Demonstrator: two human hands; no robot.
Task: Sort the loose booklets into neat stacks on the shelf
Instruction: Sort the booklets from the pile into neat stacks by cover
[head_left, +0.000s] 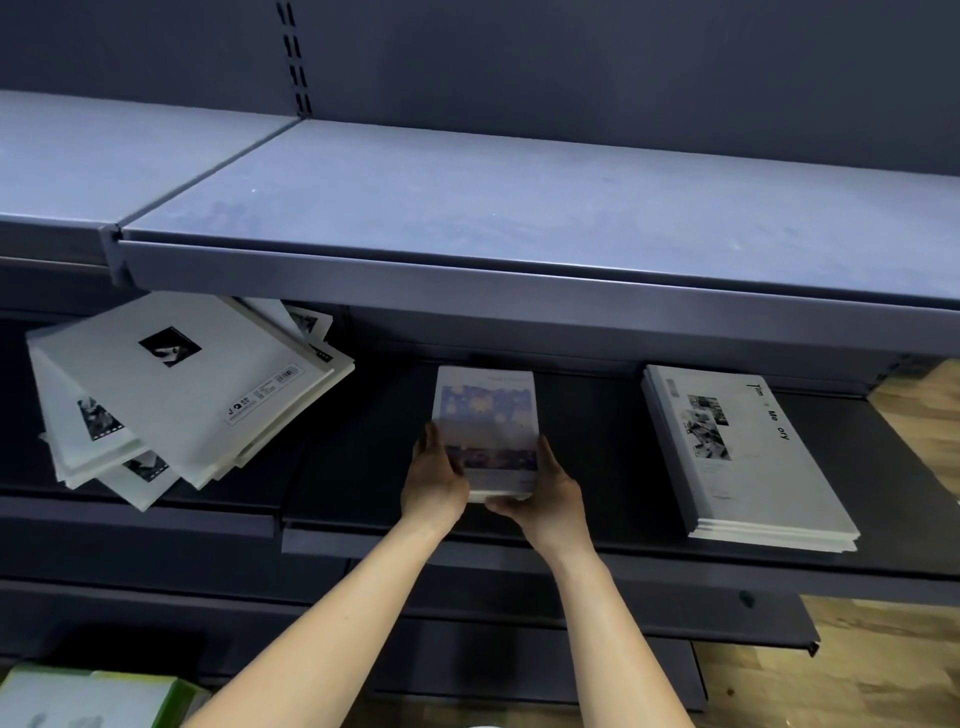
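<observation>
While "Tim Me ory" marks stack (748, 452)

Both arms reach forward, left hand (434, 480) and right hand (545, 501) facing inward.

Views: one, head-worn.
Position: standing before the shelf (519, 525), above it.
Facing: forward and down, wide-angle, edges bowed.
Nearness: close, at arm's reach; forearms enter from the bottom edge.
Overlap: none, single view.
</observation>
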